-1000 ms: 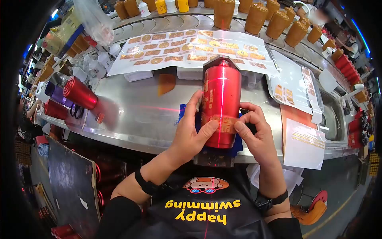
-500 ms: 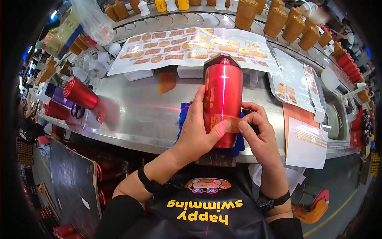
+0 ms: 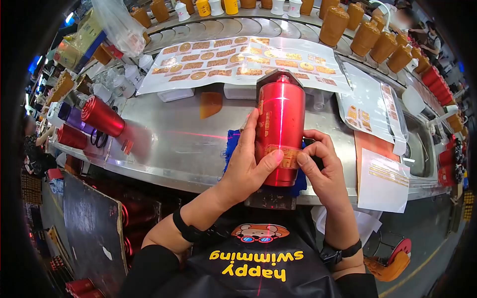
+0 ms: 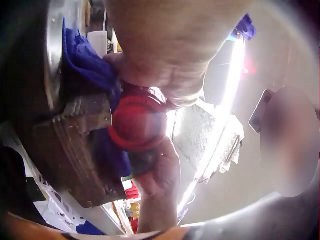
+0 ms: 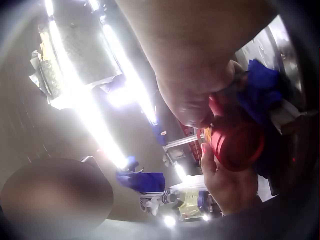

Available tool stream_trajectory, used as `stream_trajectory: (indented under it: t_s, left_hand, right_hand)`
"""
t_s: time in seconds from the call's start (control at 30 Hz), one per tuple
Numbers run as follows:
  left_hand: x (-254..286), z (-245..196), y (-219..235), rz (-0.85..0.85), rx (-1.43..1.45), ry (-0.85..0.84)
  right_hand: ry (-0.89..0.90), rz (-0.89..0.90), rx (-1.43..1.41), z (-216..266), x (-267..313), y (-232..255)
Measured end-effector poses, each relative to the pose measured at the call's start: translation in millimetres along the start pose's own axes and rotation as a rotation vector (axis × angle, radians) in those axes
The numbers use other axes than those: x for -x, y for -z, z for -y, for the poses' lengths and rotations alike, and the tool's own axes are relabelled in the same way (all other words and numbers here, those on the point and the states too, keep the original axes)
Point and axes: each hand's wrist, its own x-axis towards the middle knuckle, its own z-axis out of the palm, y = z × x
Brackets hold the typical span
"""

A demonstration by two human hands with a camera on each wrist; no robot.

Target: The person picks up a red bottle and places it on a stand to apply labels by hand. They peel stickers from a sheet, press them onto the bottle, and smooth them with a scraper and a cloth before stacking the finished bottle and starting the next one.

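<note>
Hands (image 3: 248,166) at red bottle (image 3: 284,116), gold strip (image 3: 290,158) partly hidden, perhaps right-hand pinched.

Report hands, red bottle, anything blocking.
Left hand gripping red bottle. Right hand pinching edge of gold-patterned strip low on bottle. Bottle lying over blue cloth. Nothing seen between hands and strip.

Black sleeves (image 3: 158,268); black wrist straps (image 3: 185,227); black garment (image 3: 211,278), yellow "happy swimming" lettering (image 3: 256,256), cartoon head (image 3: 259,230), red-rimmed blue goggles (image 3: 257,239).
</note>
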Motion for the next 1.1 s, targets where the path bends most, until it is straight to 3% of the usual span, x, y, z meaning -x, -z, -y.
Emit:
stream_trajectory:
  t_s: [0.47, 0.57, 0.6, 0.7, 0.73, 0.87, 1.0, 1.1]
  left_hand:
    - [0.9, 0.5, -2.6, -0.029, -0.096, 0.000]
    - [-0.4, -0.9, -3.1, -0.027, -0.114, -0.001]
    - [0.4, -0.9, -2.7, -0.028, -0.133, -0.001]
    - [-0.1, -2.9, -4.2, -0.027, -0.109, -0.006]
    - [0.3, -3.4, -4.1, -0.027, -0.087, -0.005]
    - [1.5, -0.3, -3.7, -0.016, -0.039, 0.007]
    - [-3.1, -1.3, -0.4, 0.032, 0.099, 0.011]
    - [-1.2, -0.3, 5.8, 0.051, 0.074, 0.039]
  right_hand:
    - [-0.013, -0.054, 0.022, -6.9, 0.8, 3.9]
    - [-0.081, -0.370, -0.243, -1.3, 5.9, 9.1]
    - [-0.024, -0.379, -0.262, 10.0, 4.2, 3.2]
    - [0.031, -0.273, -0.194, 16.9, 4.8, -18.8]
    - [-0.027, -0.233, -0.191, 9.7, 7.2, -21.8]
    - [-0.125, -0.328, -0.274, -21.0, 20.7, -13.8]
    - [-0.217, -0.349, -0.618, -19.0, 30.3, -8.1]
    - [-0.228, -0.292, -0.671, -19.1, 32.3, -5.6]
